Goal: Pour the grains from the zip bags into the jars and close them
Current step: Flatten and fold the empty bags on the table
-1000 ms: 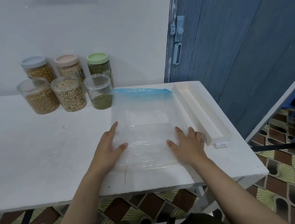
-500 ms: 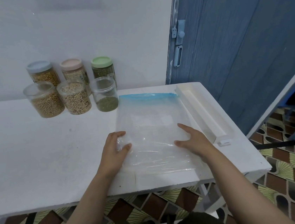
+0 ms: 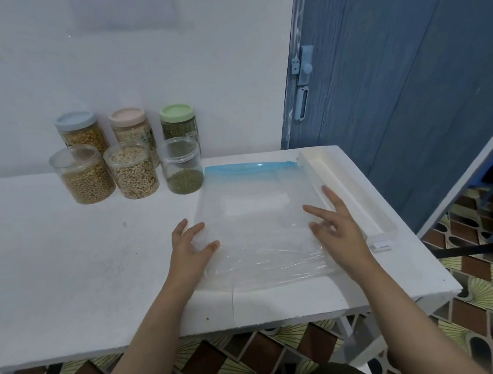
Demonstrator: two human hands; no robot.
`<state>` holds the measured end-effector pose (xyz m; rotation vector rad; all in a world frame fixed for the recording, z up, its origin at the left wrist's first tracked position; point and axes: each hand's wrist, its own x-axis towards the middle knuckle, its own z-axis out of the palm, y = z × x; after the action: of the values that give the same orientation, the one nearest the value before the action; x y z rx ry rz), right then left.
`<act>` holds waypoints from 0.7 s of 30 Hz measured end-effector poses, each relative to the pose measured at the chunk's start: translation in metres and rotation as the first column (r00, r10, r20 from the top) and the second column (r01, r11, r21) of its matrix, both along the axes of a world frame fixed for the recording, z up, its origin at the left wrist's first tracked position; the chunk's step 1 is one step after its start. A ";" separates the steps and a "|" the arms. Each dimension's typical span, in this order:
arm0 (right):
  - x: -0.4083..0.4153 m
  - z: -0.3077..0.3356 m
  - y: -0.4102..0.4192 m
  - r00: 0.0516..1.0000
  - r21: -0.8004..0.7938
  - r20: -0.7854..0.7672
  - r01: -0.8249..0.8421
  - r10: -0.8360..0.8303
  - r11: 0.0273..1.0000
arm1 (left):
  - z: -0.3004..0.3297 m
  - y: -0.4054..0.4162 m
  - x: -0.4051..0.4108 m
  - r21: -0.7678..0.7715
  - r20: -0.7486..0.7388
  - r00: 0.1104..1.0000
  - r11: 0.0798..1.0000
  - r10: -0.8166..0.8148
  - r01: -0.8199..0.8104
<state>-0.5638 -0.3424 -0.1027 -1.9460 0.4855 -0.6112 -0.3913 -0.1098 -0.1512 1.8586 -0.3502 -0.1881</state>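
Empty zip bag [image 3: 261, 216] flat on tabletop [image 3: 64, 269]. Left hand [image 3: 189, 248] pinching its left edge; right hand [image 3: 337, 225] splayed, contact unclear. Bag layers indistinct.

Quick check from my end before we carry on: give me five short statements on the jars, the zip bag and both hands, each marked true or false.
1. Three jars in the back row wear coloured lids. True.
2. The zip bag is full of grain. False: it lies flat and looks empty.
3. The left hand grips a jar. False: it holds the bag's left edge.
4. The front jar of green grain is filled to the top. False: only its bottom holds grain.
5. The right hand rests with spread fingers at the bag's right side, beside the white tray. True.
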 end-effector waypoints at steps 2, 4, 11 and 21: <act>-0.001 0.003 -0.001 0.999 0.044 0.017 -0.034 0.033 0.998 | -0.001 0.001 0.000 -0.056 0.069 0.997 0.998 -0.016 0.019; -0.001 0.009 0.001 0.999 0.180 0.038 -0.035 0.028 0.983 | 0.002 0.005 -0.001 -0.117 0.114 0.991 0.990 -0.068 0.082; -0.006 0.006 -0.005 0.981 0.582 0.192 -0.134 0.024 0.802 | 0.029 0.020 0.018 -0.767 -0.473 0.777 0.628 -0.416 -0.130; 0.051 0.022 -0.018 0.975 0.071 0.085 0.198 -0.204 0.978 | 0.067 -0.033 0.033 0.017 0.248 0.947 0.976 0.204 -0.215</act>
<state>-0.5127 -0.3603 -0.0811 -1.8138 0.6419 -0.8015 -0.3579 -0.1429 -0.0843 1.9527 -0.3156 0.1828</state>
